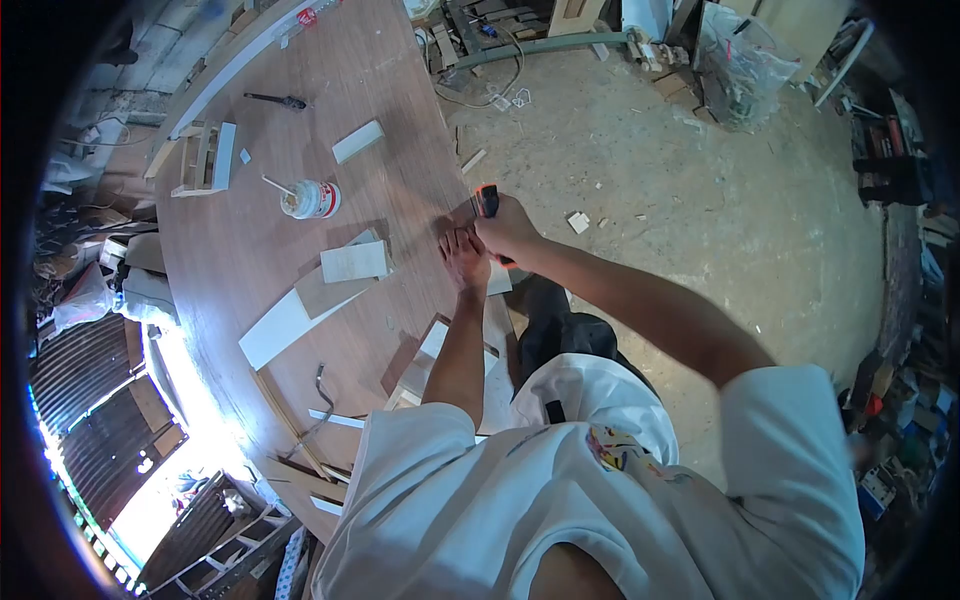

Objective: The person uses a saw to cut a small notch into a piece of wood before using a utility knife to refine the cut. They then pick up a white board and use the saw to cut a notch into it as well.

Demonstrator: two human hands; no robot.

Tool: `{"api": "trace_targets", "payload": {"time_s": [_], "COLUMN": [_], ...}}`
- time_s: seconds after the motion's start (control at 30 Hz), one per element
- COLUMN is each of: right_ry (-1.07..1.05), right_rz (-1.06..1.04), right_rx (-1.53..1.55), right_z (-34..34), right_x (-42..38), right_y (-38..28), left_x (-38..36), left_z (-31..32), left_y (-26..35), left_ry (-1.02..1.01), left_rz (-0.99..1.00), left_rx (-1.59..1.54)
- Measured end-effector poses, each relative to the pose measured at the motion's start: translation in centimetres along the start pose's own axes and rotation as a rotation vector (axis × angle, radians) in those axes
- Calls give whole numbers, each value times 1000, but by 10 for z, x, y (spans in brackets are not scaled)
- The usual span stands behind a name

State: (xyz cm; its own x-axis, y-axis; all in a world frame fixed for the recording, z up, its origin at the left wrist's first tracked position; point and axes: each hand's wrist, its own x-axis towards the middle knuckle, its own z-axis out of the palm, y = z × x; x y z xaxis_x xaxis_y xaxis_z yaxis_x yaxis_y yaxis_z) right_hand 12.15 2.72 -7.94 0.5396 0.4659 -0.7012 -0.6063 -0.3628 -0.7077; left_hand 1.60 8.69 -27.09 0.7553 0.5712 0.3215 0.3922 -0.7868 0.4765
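At the surface's (390, 80) right edge, our right fingers (489, 231) grip one tool (486, 200); our left fingers (452, 241) bend, their hold unclear.

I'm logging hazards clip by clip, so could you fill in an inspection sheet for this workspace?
Surface: brown table, smooth-looking, with several loose pieces on it.
Job's things: orange-and-black tool at the table's edge; pale piece beside the hands, partly covered.
Clutter: white-faced boards, jar with a stick in it, dark brush-like item, small wooden frame.
Hands: right hand grips the tool; left hand is close beside it, what lies under its fingers hidden.
Cables: cord-like loop on the floor past the table; type unclear.
Surroundings: concrete-looking floor with scattered scraps; clear plastic bag beyond.
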Motion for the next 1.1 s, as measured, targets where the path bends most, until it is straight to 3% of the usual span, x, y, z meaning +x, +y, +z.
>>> {"api": "trace_targets", "payload": {"time_s": [0.1, 0.17, 0.23, 0.33, 0.5, 0.63, 0.83, 1.1], "right_ry": [60, 93, 101, 116, 141, 10, -132, -158], "right_rz": [-8, 3, 142, 167, 40, 123, 110, 83], "right_rx": [42, 64, 38, 71, -83, 75, 175, 211], "right_z": [6, 9, 5, 6, 20, 12, -8, -12], "right_x": [68, 88, 93, 88, 63, 4, -94, -119], "right_y": [46, 36, 30, 28, 25, -32, -99, -94], "left_x": [0, 2, 3, 1, 3, 2, 3, -1], "left_z": [-3, 0, 3, 1, -9, -10, -5, 5], "left_y": [4, 5, 5, 5, 10, 9, 6, -4], "left_ry": [-71, -1, -12, -59, 10, -121, 36, -3], "left_rz": [-32, -25, -43, -77, -3, -81, 14, 1], "left_rx": [50, 41, 61, 45, 75, 41, -47, -25]}}
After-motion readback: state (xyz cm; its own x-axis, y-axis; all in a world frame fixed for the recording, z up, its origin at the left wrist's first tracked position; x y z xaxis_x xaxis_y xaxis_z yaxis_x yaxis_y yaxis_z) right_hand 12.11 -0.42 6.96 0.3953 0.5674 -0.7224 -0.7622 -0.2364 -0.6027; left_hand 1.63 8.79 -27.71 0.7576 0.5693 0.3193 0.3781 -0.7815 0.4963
